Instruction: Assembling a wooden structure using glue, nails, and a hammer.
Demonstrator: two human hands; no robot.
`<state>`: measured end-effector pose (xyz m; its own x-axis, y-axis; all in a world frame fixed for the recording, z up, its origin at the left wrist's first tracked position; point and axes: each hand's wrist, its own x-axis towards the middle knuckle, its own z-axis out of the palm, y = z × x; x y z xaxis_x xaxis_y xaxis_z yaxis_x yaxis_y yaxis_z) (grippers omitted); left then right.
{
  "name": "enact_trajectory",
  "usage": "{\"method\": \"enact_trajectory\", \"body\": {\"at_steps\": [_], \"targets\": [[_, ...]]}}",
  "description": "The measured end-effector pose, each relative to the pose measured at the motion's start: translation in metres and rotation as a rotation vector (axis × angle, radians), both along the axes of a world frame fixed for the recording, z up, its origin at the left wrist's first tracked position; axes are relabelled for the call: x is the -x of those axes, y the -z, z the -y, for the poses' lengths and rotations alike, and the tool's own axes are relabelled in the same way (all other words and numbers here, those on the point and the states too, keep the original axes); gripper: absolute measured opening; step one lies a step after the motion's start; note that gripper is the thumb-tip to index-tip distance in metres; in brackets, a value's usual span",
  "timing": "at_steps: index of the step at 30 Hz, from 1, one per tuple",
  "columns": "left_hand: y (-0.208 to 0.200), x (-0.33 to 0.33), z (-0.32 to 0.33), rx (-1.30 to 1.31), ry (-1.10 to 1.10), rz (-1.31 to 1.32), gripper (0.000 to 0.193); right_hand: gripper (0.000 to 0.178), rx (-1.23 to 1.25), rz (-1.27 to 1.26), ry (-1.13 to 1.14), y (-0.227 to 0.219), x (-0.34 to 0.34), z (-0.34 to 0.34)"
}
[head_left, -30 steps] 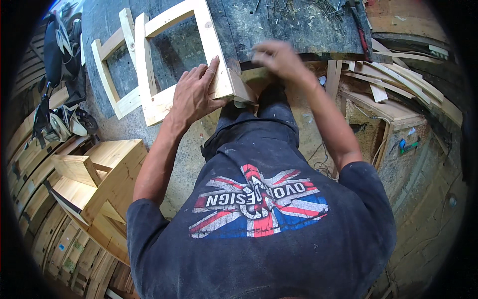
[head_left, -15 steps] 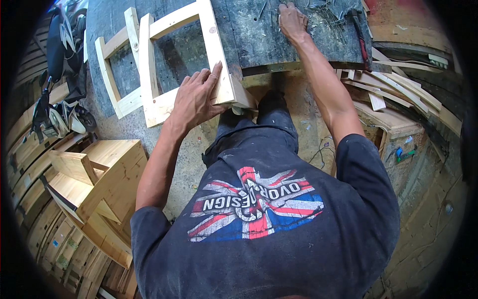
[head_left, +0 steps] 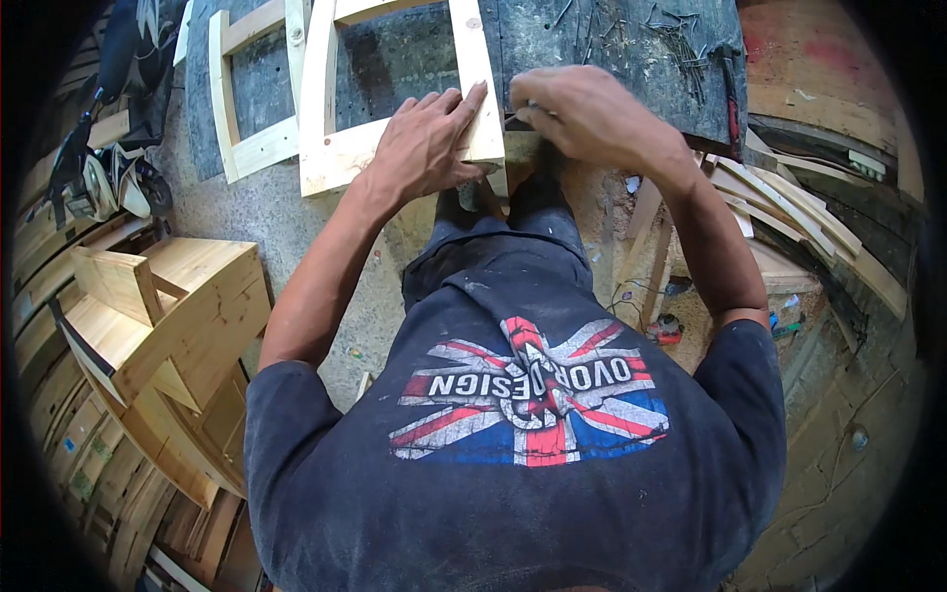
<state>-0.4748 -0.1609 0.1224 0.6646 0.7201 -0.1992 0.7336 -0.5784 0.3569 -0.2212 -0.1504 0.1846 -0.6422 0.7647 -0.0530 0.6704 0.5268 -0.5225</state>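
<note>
A pale wooden frame (head_left: 345,148) with a rectangular opening lies over the dark workbench (head_left: 552,39), its near end reaching past the front edge. My left hand (head_left: 424,143) grips its near right corner, fingers spread along the top and thumb bent down over the end. Just right of that corner is my right hand (head_left: 592,113), its fingers pinched together and slightly blurred. Something small and greyish shows at the fingertips, too unclear to name. Loose nails (head_left: 681,39) lie scattered on the bench beyond, and a hammer (head_left: 731,104) with a red handle rests at the bench's right edge.
A second wooden frame (head_left: 225,89) sits left of the first. Thin wood strips (head_left: 789,212) are piled at the right. A wooden cabinet-like piece (head_left: 197,326) stands at the lower left, near stacked boards (head_left: 128,503). A red tool (head_left: 670,329) lies on the floor.
My right hand has come back from the nails at the far side of the bench to beside the frame's corner. My left hand stays on the frame; the whole view has shifted a little.
</note>
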Motion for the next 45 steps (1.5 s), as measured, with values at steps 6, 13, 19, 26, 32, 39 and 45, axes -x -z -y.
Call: {"method": "enact_trajectory", "body": {"at_steps": [6,13,19,26,32,39,45], "targets": [[0.004,-0.001,0.0,-0.034,-0.005,0.058,0.111,0.017,-0.037,0.214,-0.149,-0.001,0.028,0.004],[0.002,-0.001,0.001,-0.027,0.0,0.084,0.09,0.017,-0.066,0.253,-0.252,-0.003,0.036,0.001],[0.005,-0.003,-0.001,-0.052,-0.003,0.139,0.077,0.012,-0.01,0.281,-0.267,-0.008,0.036,-0.017],[0.007,-0.01,-0.003,-0.058,-0.004,0.129,0.106,0.011,-0.017,0.248,-0.269,-0.001,0.027,-0.016],[0.008,-0.012,-0.005,-0.045,-0.008,0.109,0.083,0.011,-0.015,0.207,-0.251,0.002,0.022,-0.018],[0.005,-0.013,-0.003,-0.019,-0.019,0.098,0.082,0.013,-0.017,0.238,-0.239,0.001,0.024,-0.016],[0.003,-0.014,-0.003,-0.05,-0.019,0.104,0.083,0.015,0.066,0.206,-0.224,0.002,0.025,-0.025]]}}
